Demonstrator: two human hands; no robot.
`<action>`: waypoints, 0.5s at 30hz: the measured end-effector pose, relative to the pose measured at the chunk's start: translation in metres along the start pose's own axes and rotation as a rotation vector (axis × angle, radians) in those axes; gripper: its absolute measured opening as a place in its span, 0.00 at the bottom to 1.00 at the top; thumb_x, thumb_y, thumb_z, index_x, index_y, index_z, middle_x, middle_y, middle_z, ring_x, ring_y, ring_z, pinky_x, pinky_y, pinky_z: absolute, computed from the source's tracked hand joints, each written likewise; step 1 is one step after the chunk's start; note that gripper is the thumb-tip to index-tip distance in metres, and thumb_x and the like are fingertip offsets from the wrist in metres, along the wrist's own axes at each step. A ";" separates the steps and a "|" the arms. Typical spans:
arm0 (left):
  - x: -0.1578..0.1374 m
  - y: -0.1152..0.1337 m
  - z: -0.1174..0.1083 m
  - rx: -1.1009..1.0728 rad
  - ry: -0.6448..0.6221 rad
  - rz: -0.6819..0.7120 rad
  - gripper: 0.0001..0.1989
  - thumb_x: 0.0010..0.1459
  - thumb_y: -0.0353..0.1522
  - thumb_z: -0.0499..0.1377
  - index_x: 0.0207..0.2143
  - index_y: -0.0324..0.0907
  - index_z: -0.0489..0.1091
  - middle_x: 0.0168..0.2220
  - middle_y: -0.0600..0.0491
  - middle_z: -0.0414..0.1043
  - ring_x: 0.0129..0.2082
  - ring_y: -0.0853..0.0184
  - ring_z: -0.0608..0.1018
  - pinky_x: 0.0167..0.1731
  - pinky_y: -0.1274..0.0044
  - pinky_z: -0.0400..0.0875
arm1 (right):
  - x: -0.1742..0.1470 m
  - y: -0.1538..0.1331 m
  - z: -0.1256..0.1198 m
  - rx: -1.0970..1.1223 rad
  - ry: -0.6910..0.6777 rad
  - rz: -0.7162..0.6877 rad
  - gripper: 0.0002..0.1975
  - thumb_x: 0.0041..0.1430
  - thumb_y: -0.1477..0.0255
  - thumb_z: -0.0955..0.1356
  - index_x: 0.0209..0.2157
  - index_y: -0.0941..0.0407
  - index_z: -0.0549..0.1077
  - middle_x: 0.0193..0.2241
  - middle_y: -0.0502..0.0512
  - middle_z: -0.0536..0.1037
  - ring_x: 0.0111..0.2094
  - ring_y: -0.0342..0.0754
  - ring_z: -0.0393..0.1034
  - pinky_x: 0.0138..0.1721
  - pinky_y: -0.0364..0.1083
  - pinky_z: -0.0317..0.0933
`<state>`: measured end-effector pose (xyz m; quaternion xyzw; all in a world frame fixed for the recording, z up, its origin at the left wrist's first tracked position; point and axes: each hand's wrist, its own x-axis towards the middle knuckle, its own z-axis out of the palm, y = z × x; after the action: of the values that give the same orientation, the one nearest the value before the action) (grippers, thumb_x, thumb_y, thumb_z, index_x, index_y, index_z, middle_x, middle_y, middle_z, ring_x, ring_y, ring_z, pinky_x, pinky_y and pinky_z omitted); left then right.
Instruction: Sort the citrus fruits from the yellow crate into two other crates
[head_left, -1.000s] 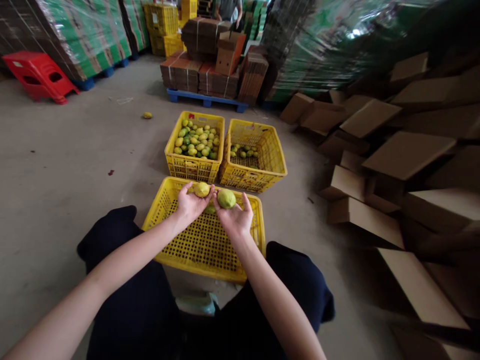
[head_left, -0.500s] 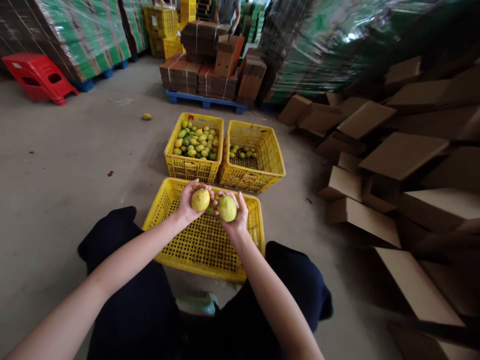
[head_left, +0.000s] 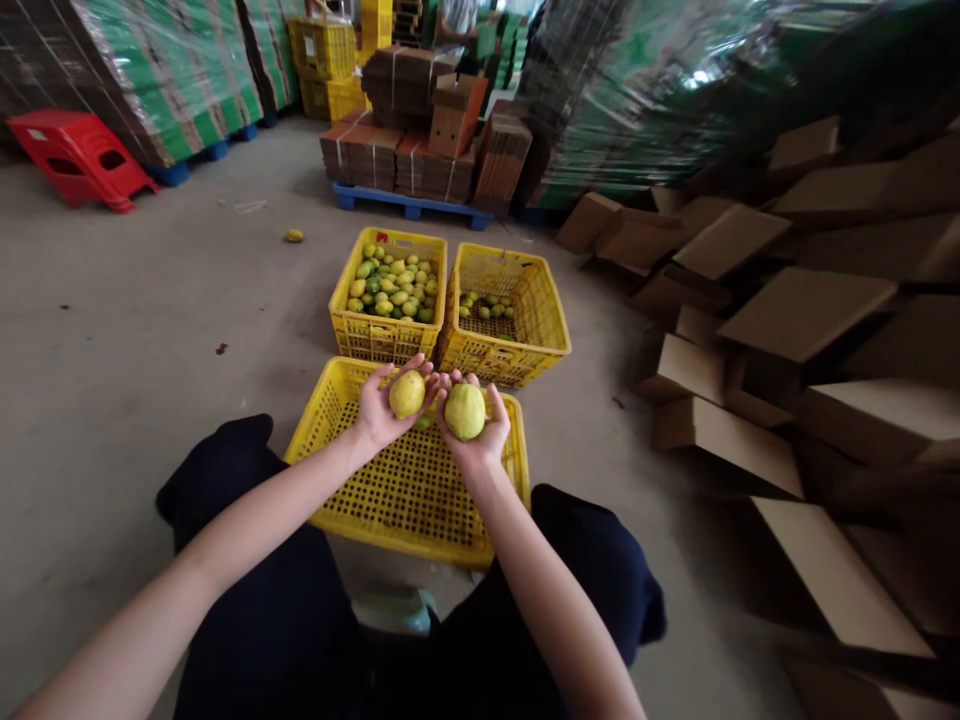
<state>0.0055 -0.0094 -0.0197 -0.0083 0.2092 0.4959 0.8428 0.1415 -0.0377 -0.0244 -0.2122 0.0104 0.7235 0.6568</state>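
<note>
A yellow lemon (head_left: 407,395) rests in the palm of my left hand (head_left: 379,412), the fingers curled loosely beside it. My right hand (head_left: 480,445) cradles a larger, greener lemon (head_left: 465,411) on its upturned palm. Both hands are side by side above a shallow yellow crate (head_left: 390,510) between my knees. Some green fruit (head_left: 424,422) shows in that crate, partly covered by my hands. Beyond stand two deeper yellow crates: the left crate (head_left: 386,343) holds many yellow and green lemons, the right crate (head_left: 551,300) only several at its bottom.
One stray lemon (head_left: 294,236) lies on the floor, with a red stool (head_left: 86,158) farther left. Cardboard boxes (head_left: 810,310) are heaped along the right. Ahead, a blue pallet (head_left: 412,205) carries flattened cartons, and a person (head_left: 457,30) stands behind it.
My hands have turned palm up and the fingers have loosened around the lemons. The right hand has shifted slightly right. The person at the back has moved and now holds something green.
</note>
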 end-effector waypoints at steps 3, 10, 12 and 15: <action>0.001 -0.002 -0.003 -0.010 0.038 -0.008 0.21 0.62 0.34 0.49 0.54 0.38 0.69 0.39 0.46 0.79 0.39 0.63 0.80 0.43 0.71 0.76 | 0.000 -0.003 0.001 0.014 0.015 -0.075 0.09 0.58 0.67 0.65 0.36 0.55 0.74 0.38 0.54 0.81 0.45 0.48 0.76 0.45 0.48 0.72; 0.005 -0.002 -0.009 -0.031 0.063 0.035 0.23 0.63 0.34 0.48 0.58 0.39 0.67 0.39 0.47 0.79 0.39 0.65 0.81 0.43 0.73 0.76 | 0.005 -0.005 -0.003 0.028 0.078 -0.113 0.06 0.58 0.71 0.65 0.34 0.55 0.74 0.36 0.53 0.82 0.44 0.46 0.76 0.45 0.47 0.71; 0.005 -0.002 -0.008 -0.039 0.073 0.048 0.23 0.63 0.34 0.48 0.57 0.39 0.68 0.39 0.47 0.79 0.39 0.65 0.81 0.42 0.73 0.76 | 0.006 -0.005 -0.004 0.024 0.087 -0.116 0.06 0.57 0.71 0.65 0.33 0.55 0.74 0.36 0.53 0.82 0.44 0.46 0.76 0.45 0.47 0.71; 0.005 -0.001 -0.006 -0.044 0.074 0.052 0.22 0.63 0.34 0.48 0.56 0.39 0.69 0.39 0.47 0.79 0.38 0.65 0.81 0.40 0.74 0.77 | 0.007 -0.003 -0.004 0.014 0.089 -0.113 0.05 0.56 0.72 0.66 0.33 0.55 0.74 0.37 0.53 0.82 0.44 0.47 0.76 0.46 0.48 0.71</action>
<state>0.0061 -0.0068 -0.0274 -0.0398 0.2296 0.5213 0.8209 0.1456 -0.0317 -0.0295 -0.2399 0.0327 0.6752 0.6968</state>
